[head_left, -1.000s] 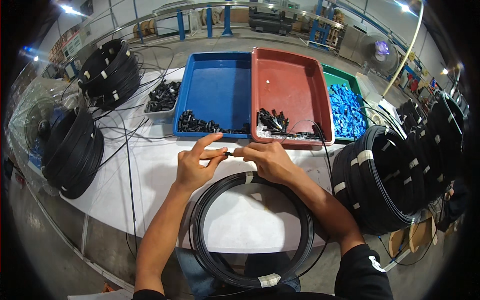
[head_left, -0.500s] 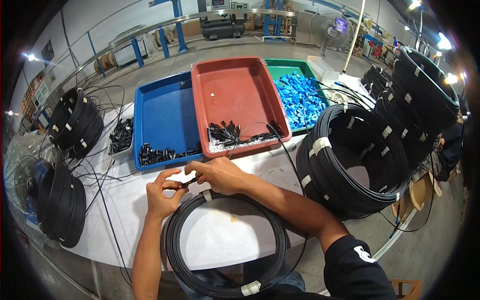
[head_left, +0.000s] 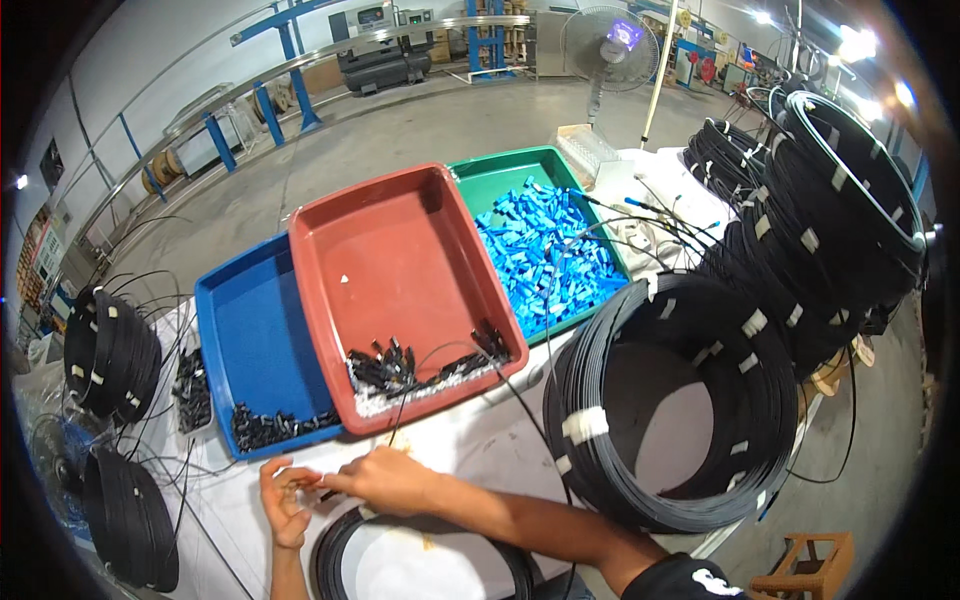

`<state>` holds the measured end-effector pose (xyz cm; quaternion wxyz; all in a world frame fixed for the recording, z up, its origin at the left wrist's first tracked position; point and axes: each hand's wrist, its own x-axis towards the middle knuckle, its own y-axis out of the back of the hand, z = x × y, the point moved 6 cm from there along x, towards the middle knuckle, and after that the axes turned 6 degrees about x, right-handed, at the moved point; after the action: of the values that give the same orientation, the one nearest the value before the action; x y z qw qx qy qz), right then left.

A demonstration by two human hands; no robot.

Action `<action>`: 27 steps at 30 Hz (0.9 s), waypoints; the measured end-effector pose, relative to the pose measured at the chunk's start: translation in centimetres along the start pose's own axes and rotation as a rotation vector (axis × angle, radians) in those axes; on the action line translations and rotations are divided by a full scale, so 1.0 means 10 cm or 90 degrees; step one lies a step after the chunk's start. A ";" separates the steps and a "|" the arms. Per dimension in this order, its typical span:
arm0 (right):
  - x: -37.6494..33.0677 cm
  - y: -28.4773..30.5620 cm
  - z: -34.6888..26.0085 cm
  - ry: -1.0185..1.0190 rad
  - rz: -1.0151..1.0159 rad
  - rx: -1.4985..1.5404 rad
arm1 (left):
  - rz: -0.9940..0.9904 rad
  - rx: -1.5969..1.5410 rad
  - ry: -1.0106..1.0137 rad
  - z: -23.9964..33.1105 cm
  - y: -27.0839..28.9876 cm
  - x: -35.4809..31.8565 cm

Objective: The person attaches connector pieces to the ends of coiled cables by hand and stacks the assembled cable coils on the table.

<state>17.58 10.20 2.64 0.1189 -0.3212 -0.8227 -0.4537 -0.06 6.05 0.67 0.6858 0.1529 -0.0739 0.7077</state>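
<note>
My right hand [head_left: 385, 478] is closed, its fingertips pinching a small black connector piece [head_left: 328, 494] that they mostly cover. My left hand [head_left: 286, 500] is just left of it, fingers loosely curled and thumb apart, fingertips close to the piece. Under my right forearm lies a coil of black cable [head_left: 330, 560] on the white table, bound with pale tape and cut off by the lower edge. Beyond my hands, a red tray [head_left: 400, 260] holds black connector parts [head_left: 385, 368] and white bits along its near side. A thin black cable runs over that tray's near edge.
A blue tray [head_left: 265, 330] with small black parts stands left of the red one. A green tray [head_left: 500, 175] of blue connectors [head_left: 550, 255] is right of it. Large black cable coils [head_left: 590, 440] stack up at right. More coils [head_left: 112, 355] stand at left. A fan [head_left: 610, 50] stands beyond.
The view has tilted up and turned right, so trays and coils sit lower and further left. My left thumb has parted from the black piece; my right hand still pinches it.
</note>
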 end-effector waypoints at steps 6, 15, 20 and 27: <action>-0.07 0.01 0.05 -0.090 -0.006 0.085 | -0.009 0.058 -0.097 0.24 0.06 0.64; -0.11 -0.02 0.21 -0.124 -0.009 0.113 | -0.395 0.391 -0.402 1.02 -1.80 2.23; -0.11 0.04 0.15 -0.114 0.013 0.121 | -0.397 0.465 -0.508 0.94 -2.85 2.80; -0.11 -0.17 0.25 -0.155 0.007 0.221 | -0.213 0.778 -0.480 0.31 -3.63 3.51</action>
<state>17.61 11.09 -0.41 0.0748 -0.3526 -0.8951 -0.2623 35.90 40.10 10.89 0.5051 0.7499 0.1268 0.4080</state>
